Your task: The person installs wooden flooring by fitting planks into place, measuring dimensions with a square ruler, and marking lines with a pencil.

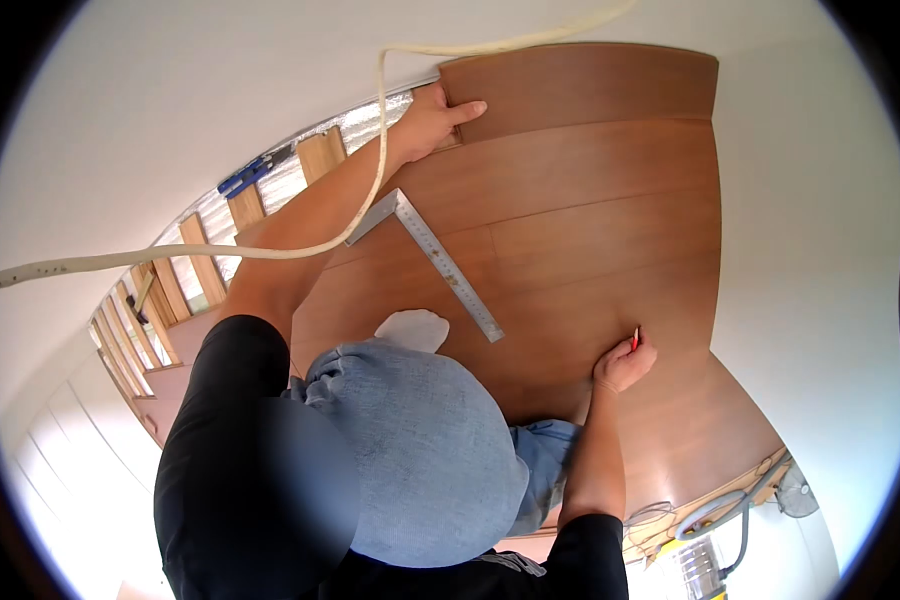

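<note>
One thin red pen (pixel 636 340) is pinched in the right hand's (pixel 625 368) fingers; up top, the left hand (pixel 430 122) touches a long brown wooden board (pixel 580 90), pinching or not, I can't tell.

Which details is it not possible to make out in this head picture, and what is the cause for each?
- Head view: most of the red object in the right hand, covered by the fingers.
- Head view: the left hand's fingertips, except the thumb's, hidden by the hand itself or the upper plank.
- Head view: the metal square's scale, too small to read.
- Head view: the pale cable's ends, cut off by the picture's edges.
</note>
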Demonstrator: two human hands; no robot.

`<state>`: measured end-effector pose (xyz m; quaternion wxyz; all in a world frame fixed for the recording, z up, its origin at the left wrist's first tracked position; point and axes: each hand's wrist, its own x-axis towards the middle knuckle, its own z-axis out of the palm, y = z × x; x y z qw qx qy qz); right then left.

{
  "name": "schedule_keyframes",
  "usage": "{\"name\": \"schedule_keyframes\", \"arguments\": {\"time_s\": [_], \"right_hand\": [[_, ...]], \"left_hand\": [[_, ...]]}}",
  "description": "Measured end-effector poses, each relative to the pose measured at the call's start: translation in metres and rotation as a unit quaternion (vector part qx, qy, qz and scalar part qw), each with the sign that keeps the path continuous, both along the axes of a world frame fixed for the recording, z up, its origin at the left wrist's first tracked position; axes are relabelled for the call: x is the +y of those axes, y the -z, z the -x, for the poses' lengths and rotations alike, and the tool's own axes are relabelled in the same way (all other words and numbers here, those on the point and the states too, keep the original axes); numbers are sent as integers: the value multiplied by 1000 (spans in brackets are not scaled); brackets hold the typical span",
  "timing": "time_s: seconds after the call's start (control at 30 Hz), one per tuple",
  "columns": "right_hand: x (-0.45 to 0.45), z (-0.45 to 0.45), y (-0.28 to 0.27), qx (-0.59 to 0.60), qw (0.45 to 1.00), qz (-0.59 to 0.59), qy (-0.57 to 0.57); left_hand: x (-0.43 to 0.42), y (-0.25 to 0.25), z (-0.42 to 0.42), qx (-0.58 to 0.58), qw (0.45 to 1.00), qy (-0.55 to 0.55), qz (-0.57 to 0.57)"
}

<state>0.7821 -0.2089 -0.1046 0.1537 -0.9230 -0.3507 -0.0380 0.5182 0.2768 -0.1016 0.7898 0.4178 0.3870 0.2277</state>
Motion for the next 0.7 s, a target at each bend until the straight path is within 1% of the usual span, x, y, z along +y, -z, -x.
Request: {"name": "schedule_keyframes", "arguments": {"time_s": [0.1,0.13,0.2,0.23,0.3,0.33,0.4,0.43,0.47,0.5,0.53,0.57,0.6,0.63,0.7], "right_hand": [[0,0,1,-3,1000,-5,-4],[-1,-1,2,-3,1000,-5,-5],[-2,-2,2,-9,1000,-11,-12],[-1,-2,2,-12,1000,-12,-11],[-2,-1,0,-9,1000,-1,-5],[-2,-1,-1,-14,1000,-2,-1],[-2,0,-1,2,1000,-4,-1],[-2,1,-2,-9,1000,-6,9],[-1,0,-3,-6,1000,-1,0],[-1,-2,-3,-5,1000,4,-9],[-3,-4,-1,-10,1000,-5,-16],[-3,-4,-3,-24,1000,-8,-1],[-2,-3,-4,-10,1000,-2,4],[0,-2,-4,6,1000,1,8],[1,-1,-7,0,1000,-4,16]], "left_hand": [[1,4,0,23,999,8,-27],[-1,-9,-1,23,999,8,-27],[-6,-33,-4,146,986,19,-75],[-4,-30,-3,144,986,20,-77],[0,-22,1,154,979,62,-121],[1,-39,-1,149,979,65,-122],[2,-67,1,275,949,128,-92],[6,-18,11,196,965,89,-152],[7,-57,5,309,924,150,-170],[6,-51,3,270,938,136,-173],[1,-46,3,239,947,96,-190],[-3,-41,1,202,963,44,-173],[-4,-27,2,193,964,22,-179],[1,-22,5,182,965,31,-186],[8,-16,9,289,953,52,-78]]}}
